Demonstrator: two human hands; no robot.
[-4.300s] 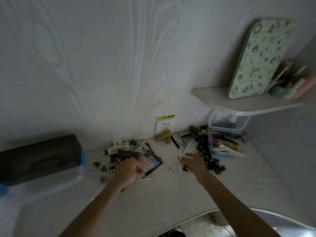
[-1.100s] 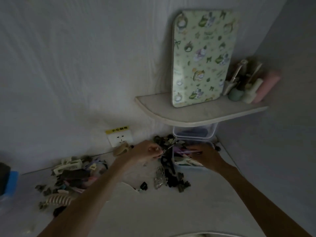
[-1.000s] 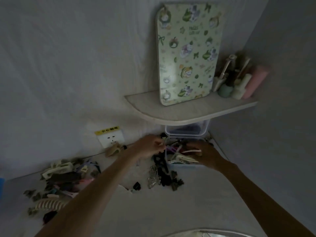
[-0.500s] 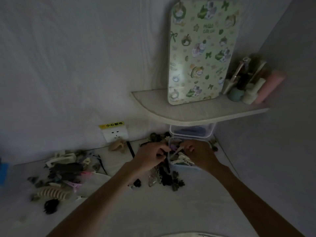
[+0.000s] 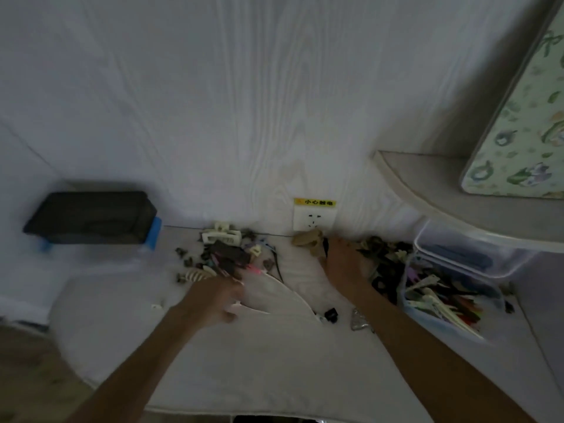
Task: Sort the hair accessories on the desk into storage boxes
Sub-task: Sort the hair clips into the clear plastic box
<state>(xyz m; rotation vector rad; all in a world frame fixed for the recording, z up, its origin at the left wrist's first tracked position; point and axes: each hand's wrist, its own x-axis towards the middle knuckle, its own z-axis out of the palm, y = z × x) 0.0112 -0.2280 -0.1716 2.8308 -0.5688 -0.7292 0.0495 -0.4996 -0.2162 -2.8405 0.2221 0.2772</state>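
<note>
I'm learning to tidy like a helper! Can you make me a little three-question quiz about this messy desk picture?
1. True or false: the clear storage box on the right already has hair clips in it.
2. What sits on the wall just above the tan claw clip? A) a clock B) a wall socket C) a window
3. Fill in: the left hand reaches toward the left pile of clips, while the right hand reaches beside the ____ claw clip.

Key: 1 true; 2 B; 3 tan
</note>
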